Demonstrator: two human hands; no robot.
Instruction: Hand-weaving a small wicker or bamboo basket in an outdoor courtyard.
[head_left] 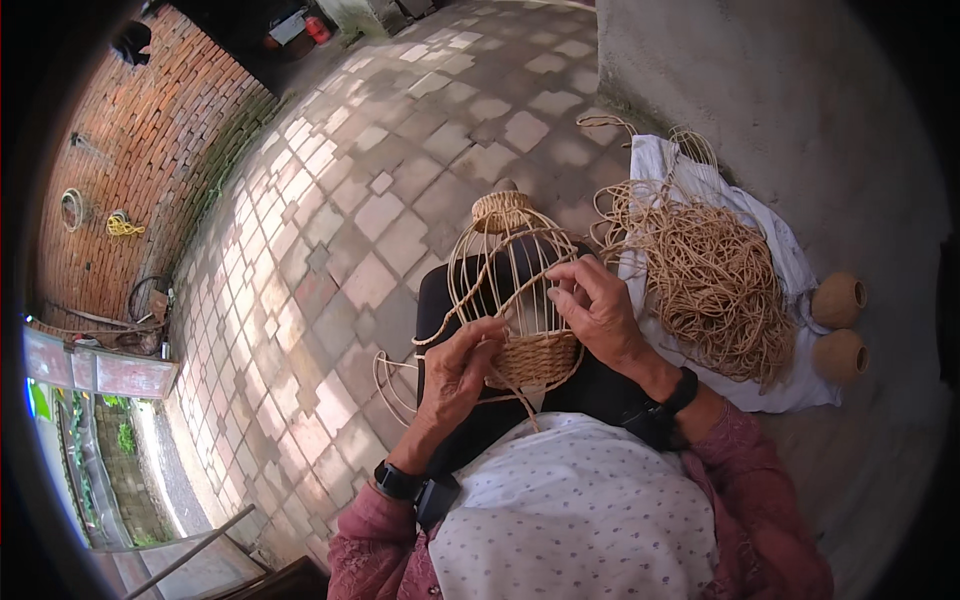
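Observation:
A part-woven basket with thin upright ribs sits on my dark-trousered lap. Its near band is thick tan cord weave, and a wrapped tan collar tops the far end. My left hand curls closed against the basket's left side, just by the woven band; its fingertips are partly hidden. Over the ribs on the right, my right hand pinches a tan cord, which slants across the ribs toward my left hand. Loose cord loops hang left of my knee.
To my right, a big tangled heap of tan cord lies on a white cloth sack. Two round tan pots stand beside it, near a grey wall. A brick wall rises far left beyond the paved floor.

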